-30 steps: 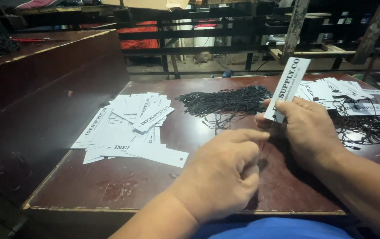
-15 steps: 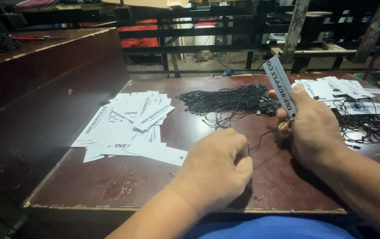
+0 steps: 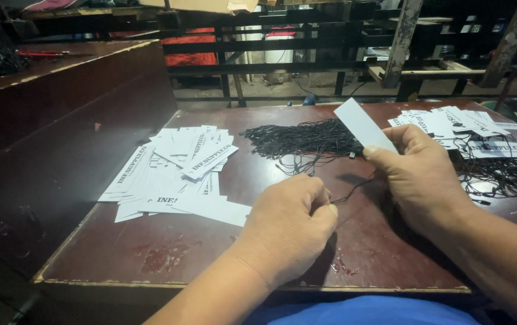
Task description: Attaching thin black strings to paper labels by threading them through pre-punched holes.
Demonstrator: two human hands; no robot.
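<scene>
Plainly, the right hand (image 3: 424,174) pinches a blank white tag (image 3: 364,125) between thumb and fingers, tilted up toward twelve o'clock, likely so its lower end faces the other hand. The left hand (image 3: 288,225) is curled nearly closed, fingertips nipping a thin black string (image 3: 355,191) that runs toward the tag. On the dark surface (image 3: 210,253), a tangle of black strings (image 3: 303,139) lies at twelve o'clock, loose tags (image 3: 171,171) at ten, strung tags (image 3: 469,129) at two.

The left hand (image 3: 291,225) lies near, knuckles up, fingers curled with thumb and forefinger pinched together. The right hand (image 3: 421,174) is raised farther right, fingers bent, thumb pressed against the forefinger in a pinch.
</scene>
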